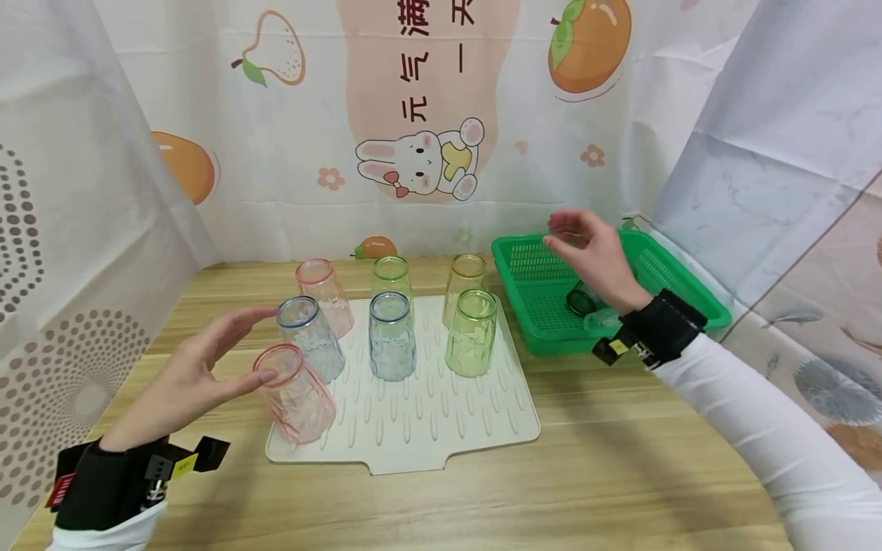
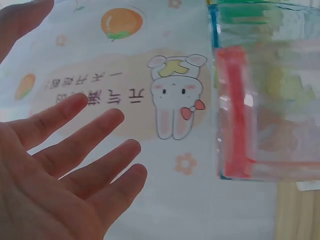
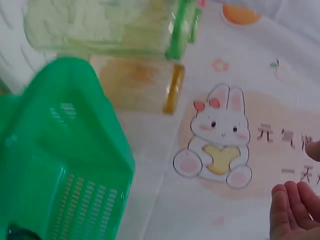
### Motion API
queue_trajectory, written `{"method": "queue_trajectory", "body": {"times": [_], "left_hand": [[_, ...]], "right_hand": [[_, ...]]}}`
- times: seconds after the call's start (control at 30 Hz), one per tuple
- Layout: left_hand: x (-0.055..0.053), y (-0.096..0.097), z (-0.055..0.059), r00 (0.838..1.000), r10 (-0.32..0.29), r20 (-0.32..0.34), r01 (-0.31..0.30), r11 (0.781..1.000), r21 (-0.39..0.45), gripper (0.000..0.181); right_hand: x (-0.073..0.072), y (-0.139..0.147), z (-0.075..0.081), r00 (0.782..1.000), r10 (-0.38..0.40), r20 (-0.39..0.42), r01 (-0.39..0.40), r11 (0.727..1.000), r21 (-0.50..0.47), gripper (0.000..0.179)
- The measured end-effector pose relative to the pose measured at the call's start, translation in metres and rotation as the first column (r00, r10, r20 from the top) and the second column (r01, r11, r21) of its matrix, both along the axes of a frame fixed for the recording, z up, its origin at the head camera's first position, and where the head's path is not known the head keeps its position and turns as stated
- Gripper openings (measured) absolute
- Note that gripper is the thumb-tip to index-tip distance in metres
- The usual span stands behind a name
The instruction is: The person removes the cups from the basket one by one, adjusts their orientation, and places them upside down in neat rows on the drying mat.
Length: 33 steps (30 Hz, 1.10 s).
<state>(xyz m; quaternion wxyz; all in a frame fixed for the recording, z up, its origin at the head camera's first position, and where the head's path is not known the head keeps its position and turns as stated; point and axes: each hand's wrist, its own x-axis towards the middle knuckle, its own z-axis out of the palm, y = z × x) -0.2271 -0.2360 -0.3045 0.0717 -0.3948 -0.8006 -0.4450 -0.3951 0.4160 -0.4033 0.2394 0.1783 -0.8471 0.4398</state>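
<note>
My left hand (image 1: 196, 375) is beside the front pink-rimmed glass (image 1: 299, 398), its fingers spread and thumb overlapping the rim in the head view. In the left wrist view its palm and fingers hold nothing. A blue-rimmed glass (image 1: 311, 340) stands just behind, near the fingertips. My right hand (image 1: 596, 256) is raised over the green basket (image 1: 544, 342), fingers loosely bent with nothing between them. Inside the basket, partly hidden by that hand, lie a dark-rimmed glass (image 1: 581, 301) and clear glassware (image 1: 601, 318). Nearest the basket are a green glass (image 1: 472, 337) and a yellow glass (image 1: 463, 289).
Glasses stand in rows on a white ridged mat (image 1: 420, 428), among them another blue glass (image 1: 392, 340), a green one (image 1: 391, 268) behind it and a back pink one (image 1: 327, 295). Under everything is a wooden table (image 1: 482, 505). A printed curtain (image 1: 289, 207) closes off the back.
</note>
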Motion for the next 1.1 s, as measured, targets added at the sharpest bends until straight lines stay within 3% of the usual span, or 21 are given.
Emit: {"method": "queue_trajectory", "body": {"times": [0.03, 0.1, 0.2, 0.23, 0.27, 0.33, 0.43, 0.47, 0.53, 0.63, 0.67, 0.73, 0.8, 0.93, 1.03, 1.1], "left_hand": [[0.001, 0.001, 0.002, 1.0, 0.0, -0.004, 0.0, 1.0, -0.01, 0.076], [0.003, 0.002, 0.003, 1.0, 0.0, -0.01, 0.0, 1.0, -0.029, 0.077], [0.006, 0.004, 0.003, 1.0, -0.013, -0.021, 0.012, 0.999, -0.047, 0.079], [0.006, 0.005, 0.003, 1.0, -0.019, -0.019, 0.018, 0.999, -0.05, 0.079], [0.007, 0.005, 0.002, 0.999, -0.026, -0.019, 0.024, 0.998, -0.052, 0.079], [0.007, 0.006, 0.001, 0.999, -0.035, -0.019, 0.034, 0.998, -0.056, 0.079], [0.007, 0.006, 0.001, 0.999, -0.043, -0.018, 0.042, 0.997, -0.061, 0.078], [0.007, 0.005, 0.001, 0.999, -0.043, -0.023, 0.041, 0.997, -0.065, 0.078], [0.007, 0.004, 0.001, 0.999, -0.041, -0.034, 0.039, 0.997, -0.071, 0.079], [0.007, 0.001, 0.002, 0.998, -0.035, -0.047, 0.031, 0.997, -0.074, 0.079], [0.007, 0.0, 0.002, 0.998, -0.031, -0.047, 0.027, 0.997, -0.075, 0.078], [0.007, -0.002, 0.002, 0.999, -0.022, -0.042, 0.019, 0.997, -0.077, 0.077], [0.008, -0.005, 0.003, 0.999, -0.019, -0.034, 0.017, 0.997, -0.08, 0.077], [0.009, -0.009, 0.003, 0.999, 0.001, -0.037, -0.004, 0.997, -0.077, 0.077], [0.01, -0.013, 0.005, 0.999, 0.026, -0.034, -0.029, 0.997, -0.068, 0.077], [0.011, -0.014, 0.006, 0.999, 0.04, -0.022, -0.041, 0.997, -0.067, 0.076]], "right_hand": [[0.001, 0.004, 0.011, 1.0, 0.009, 0.029, -0.007, 0.999, -0.048, 0.052], [0.03, -0.018, 0.059, 0.99, 0.05, 0.131, -0.023, 0.98, -0.198, 0.047], [0.046, -0.02, 0.102, 0.979, 0.066, 0.192, 0.007, 0.933, -0.359, 0.047], [0.04, -0.007, 0.104, 0.973, 0.091, 0.21, 0.003, 0.912, -0.41, 0.045], [0.045, -0.008, 0.114, 0.974, 0.107, 0.201, -0.005, 0.893, -0.45, 0.044], [0.038, 0.006, 0.114, 0.987, 0.013, 0.163, 0.053, 0.919, -0.391, 0.044], [0.057, -0.01, 0.135, 0.973, -0.15, 0.176, 0.196, 0.939, -0.283, 0.035], [0.076, -0.03, 0.151, 0.951, -0.25, 0.18, 0.286, 0.934, -0.214, 0.034], [0.086, -0.038, 0.159, 0.898, -0.381, 0.222, 0.41, 0.906, -0.103, 0.034], [0.091, -0.036, 0.158, 0.834, -0.474, 0.282, 0.491, 0.871, 0.012, 0.044], [0.091, -0.034, 0.156, 0.822, -0.487, 0.296, 0.499, 0.866, 0.039, 0.049], [0.091, -0.027, 0.148, 0.807, -0.492, 0.326, 0.5, 0.864, 0.064, 0.057], [0.088, -0.02, 0.138, 0.808, -0.479, 0.343, 0.488, 0.87, 0.067, 0.061], [0.062, 0.015, 0.104, 0.827, -0.439, 0.352, 0.454, 0.89, 0.042, 0.06], [0.03, 0.052, 0.07, 0.808, -0.477, 0.346, 0.472, 0.875, 0.106, 0.063], [0.014, 0.073, 0.049, 0.794, -0.512, 0.327, 0.471, 0.859, 0.202, 0.073]]}}
